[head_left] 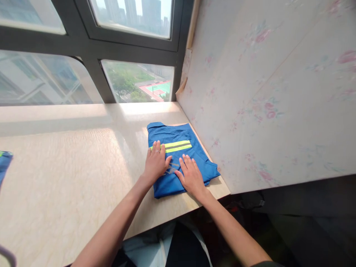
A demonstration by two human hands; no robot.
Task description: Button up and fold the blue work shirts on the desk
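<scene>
A folded blue work garment (175, 133) lies on the pale sill top, close to the papered wall. Across it runs a yellow-green band with a grey middle stripe, and grey markings show lower down, partly covered by my fingers. My left hand (156, 161) rests flat on the garment's left side, fingertips over the band's left end; a ring is on one finger. Flat on the lower right part is my right hand (191, 176), fingers stretched forward. Neither hand grips the cloth.
The pale sill top (69, 178) ends at a front edge near my body. A flower-patterned wall (264, 92) bounds it on the right, dark-framed windows (86, 48) at the back. Another blue cloth item (4, 163) shows at the far left edge.
</scene>
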